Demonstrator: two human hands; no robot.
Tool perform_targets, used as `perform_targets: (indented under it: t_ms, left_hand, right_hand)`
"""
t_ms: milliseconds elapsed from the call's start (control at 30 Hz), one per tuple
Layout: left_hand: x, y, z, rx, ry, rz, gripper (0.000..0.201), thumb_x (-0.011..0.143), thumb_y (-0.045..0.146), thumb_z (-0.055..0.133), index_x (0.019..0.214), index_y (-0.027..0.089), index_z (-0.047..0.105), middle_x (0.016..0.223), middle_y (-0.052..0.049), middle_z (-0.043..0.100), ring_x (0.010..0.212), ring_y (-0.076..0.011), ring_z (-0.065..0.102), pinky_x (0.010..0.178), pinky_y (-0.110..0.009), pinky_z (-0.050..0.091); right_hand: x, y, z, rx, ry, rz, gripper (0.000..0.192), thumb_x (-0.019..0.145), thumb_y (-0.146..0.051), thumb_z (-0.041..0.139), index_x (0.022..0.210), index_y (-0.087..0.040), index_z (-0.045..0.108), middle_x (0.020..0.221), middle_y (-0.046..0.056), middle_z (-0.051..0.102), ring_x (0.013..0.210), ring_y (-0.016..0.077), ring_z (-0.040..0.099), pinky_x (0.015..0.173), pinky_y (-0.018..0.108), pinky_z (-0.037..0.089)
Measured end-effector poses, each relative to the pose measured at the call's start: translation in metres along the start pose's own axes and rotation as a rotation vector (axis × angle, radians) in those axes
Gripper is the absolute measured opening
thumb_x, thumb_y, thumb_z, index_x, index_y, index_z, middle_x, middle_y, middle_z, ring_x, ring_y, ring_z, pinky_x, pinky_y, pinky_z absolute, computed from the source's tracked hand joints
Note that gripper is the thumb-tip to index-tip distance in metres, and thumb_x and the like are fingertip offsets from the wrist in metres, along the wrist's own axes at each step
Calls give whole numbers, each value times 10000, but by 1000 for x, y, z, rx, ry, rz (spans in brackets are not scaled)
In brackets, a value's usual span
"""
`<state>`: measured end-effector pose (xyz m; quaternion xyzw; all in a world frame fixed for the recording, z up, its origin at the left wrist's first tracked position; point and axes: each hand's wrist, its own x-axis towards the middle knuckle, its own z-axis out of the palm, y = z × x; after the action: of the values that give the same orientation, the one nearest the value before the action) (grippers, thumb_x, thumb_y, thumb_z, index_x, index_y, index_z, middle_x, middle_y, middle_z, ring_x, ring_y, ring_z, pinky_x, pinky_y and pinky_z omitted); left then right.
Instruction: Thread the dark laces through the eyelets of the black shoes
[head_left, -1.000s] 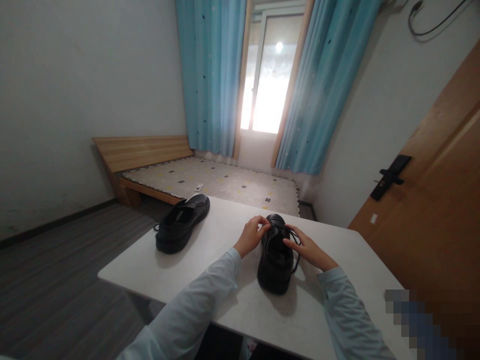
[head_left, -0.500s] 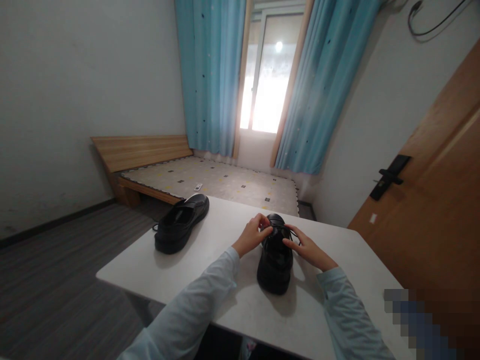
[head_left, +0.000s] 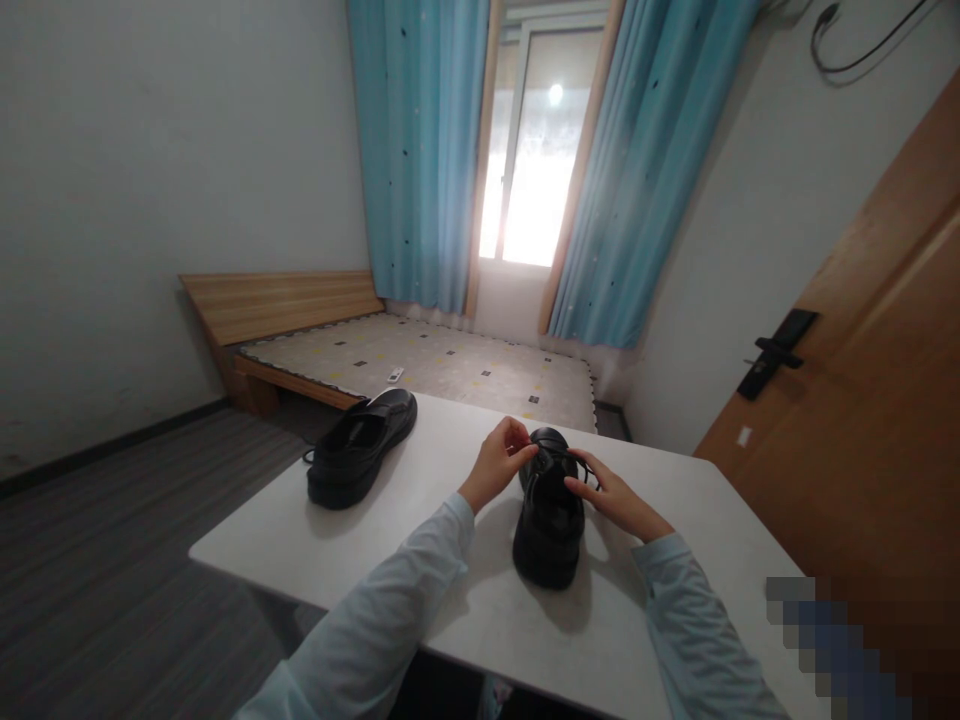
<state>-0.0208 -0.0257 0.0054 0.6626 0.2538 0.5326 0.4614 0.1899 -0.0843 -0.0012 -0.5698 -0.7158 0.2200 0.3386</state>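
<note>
Left hand [head_left: 496, 465] fingers pinch a lace [head_left: 559, 457] atop the shoe [head_left: 550, 510]; right hand [head_left: 611, 495] fingers pinch lace beside them. Second shoe [head_left: 360, 447] lies well left on the surface [head_left: 450, 600].

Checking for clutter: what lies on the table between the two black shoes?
In the head view, only the left hand and its sleeve cross that stretch; otherwise bare table separates the far shoe from the near shoe.
</note>
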Motion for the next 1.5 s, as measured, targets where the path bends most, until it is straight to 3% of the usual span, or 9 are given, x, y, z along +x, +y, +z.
perform_targets:
  t_ms: [300, 433, 633, 800, 1033, 1267, 1400, 1500]
  left_hand:
    - [0, 6, -7, 456, 35, 129, 48, 761, 196, 610, 786, 175, 575, 751, 13, 596, 661, -100, 530, 617, -216, 436]
    - [1, -1, -13, 608, -53, 176, 149, 751, 167, 636, 898, 191, 630, 801, -8, 583, 711, -118, 545, 691, -245, 462]
    - [2, -10, -15, 773, -87, 182, 49, 738, 179, 664, 777, 174, 694, 806, -55, 569, 805, -175, 531, 773, -316, 450]
    - [2, -6, -18, 795, 35, 200, 59, 714, 250, 699, 738, 197, 693, 827, -57, 591, 860, -202, 519, 806, -350, 421]
    - [5, 7, -25, 726, 201, 182, 74, 770, 251, 635, 770, 189, 676, 806, -39, 597, 780, -161, 547, 760, -307, 437]
    - [8, 12, -31, 504, 374, 143, 139, 800, 305, 584, 795, 182, 647, 821, -32, 621, 696, -124, 570, 618, -234, 471]
    - [9, 13, -31, 382, 453, 119, 175, 820, 340, 544, 840, 179, 609, 854, -38, 627, 775, -135, 595, 651, -236, 488]
    - [9, 14, -29, 253, 442, 106, 186, 825, 350, 531, 861, 172, 574, 877, -44, 641, 845, -147, 611, 712, -255, 493]
  right_hand:
    - [1, 1, 0, -1, -2, 2, 613, 758, -558, 555, 1267, -230, 462, 1331, 89, 491, 1242, 272, 432, 1058, 452, 299]
    - [1, -2, -1, -1, 4, 9, 606, 754, -557, 559, 1255, -226, 472, 1317, 89, 502, 1235, 272, 437, 1055, 454, 300]
    - [1, -4, -1, 2, -3, 19, 610, 758, -550, 559, 1263, -220, 462, 1335, 95, 486, 1243, 272, 428, 1052, 459, 305]
    - [0, -5, -2, 5, -5, 4, 607, 759, -549, 559, 1262, -224, 465, 1330, 93, 493, 1239, 269, 433, 1059, 465, 296]
    - [-1, -6, -3, -13, 5, 15, 603, 754, -560, 556, 1253, -228, 482, 1313, 92, 509, 1220, 282, 454, 1043, 477, 318]
    - [-1, -1, -3, -18, 13, 36, 632, 744, -565, 566, 1265, -221, 471, 1335, 98, 490, 1240, 273, 434, 1047, 453, 324]
    - [-1, 0, -3, -15, 29, 24, 629, 741, -567, 568, 1264, -229, 480, 1329, 95, 499, 1239, 276, 438, 1045, 462, 327]
    - [-1, 0, -3, -8, 23, 16, 644, 743, -562, 571, 1284, -229, 464, 1339, 98, 490, 1249, 275, 428, 1057, 469, 310]
